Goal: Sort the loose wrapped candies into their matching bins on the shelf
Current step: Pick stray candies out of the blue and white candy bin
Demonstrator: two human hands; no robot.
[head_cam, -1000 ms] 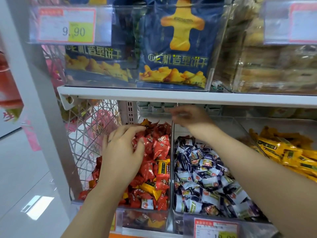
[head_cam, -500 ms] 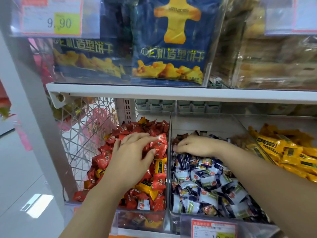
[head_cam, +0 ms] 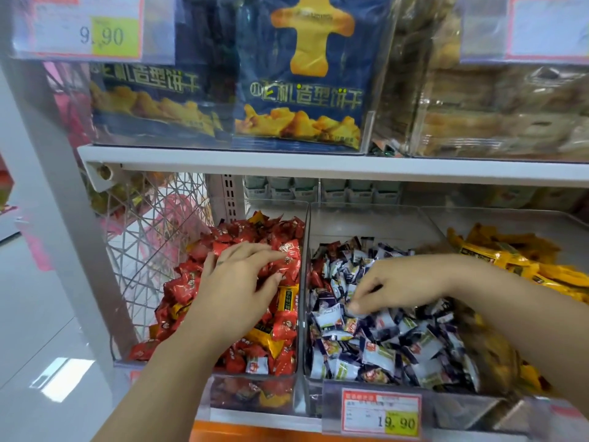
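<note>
Three clear bins sit side by side on the lower shelf. The left bin (head_cam: 251, 393) holds red candies (head_cam: 229, 237) with a few stray yellow candies (head_cam: 287, 299) and a white one (head_cam: 255, 366) mixed in. My left hand (head_cam: 236, 282) rests on this pile, fingers spread and fairly straight. The middle bin (head_cam: 366, 223) holds purple-and-white candies (head_cam: 382, 352), with red strays (head_cam: 331, 250) at its back left. My right hand (head_cam: 395, 287) reaches in from the right, fingertips curled down and pinching a purple-and-white candy (head_cam: 352, 309). The right bin (head_cam: 510, 220) holds yellow candies (head_cam: 510, 260).
A white shelf board (head_cam: 318, 164) hangs low above the bins, carrying blue biscuit bags (head_cam: 299, 90) in clear boxes. Price tags sit at the upper left (head_cam: 86, 27) and on the middle bin's front (head_cam: 381, 413). A white wire mesh panel (head_cam: 149, 237) closes the left side; shiny floor lies beyond.
My right hand came down from the back of the middle bin and forward, its fingers now curled onto a candy. My left hand stayed on the red pile, spreading slightly.
</note>
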